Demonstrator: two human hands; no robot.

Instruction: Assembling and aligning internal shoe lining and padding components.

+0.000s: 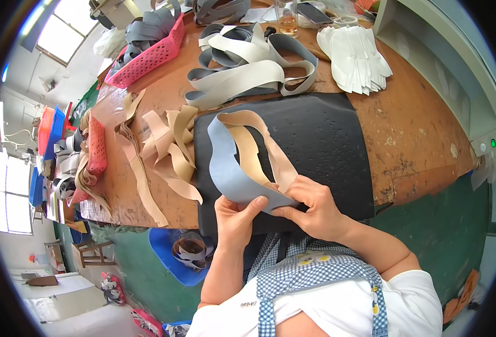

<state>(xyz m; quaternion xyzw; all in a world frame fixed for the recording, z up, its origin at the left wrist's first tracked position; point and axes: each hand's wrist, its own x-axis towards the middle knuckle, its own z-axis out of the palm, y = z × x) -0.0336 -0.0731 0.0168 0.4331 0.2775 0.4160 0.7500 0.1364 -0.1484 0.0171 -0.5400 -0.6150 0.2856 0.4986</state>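
A blue-and-beige looped band point(222, 160) is held above a black mat point(337, 140), which lies at the near edge of the worktop point(419, 126). The left hand point(235, 222) has its grip pinched on the band's near side, thumb against the blue outer face. The right hand point(314, 208) grasps the same side just to the right, its grip pinching too, with the two thumbs close together. The band's far part arches up and away from the fingers.

Left of the mat, tan strips point(175, 160) lie loosely toward the worktop's left edge. Grey-and-white strips point(242, 78) coil beyond the mat, toward the far edge. A pink basket point(152, 59) with grey strips stands near the far left corner, and flat white pieces point(354, 59) are fanned toward the far right corner.
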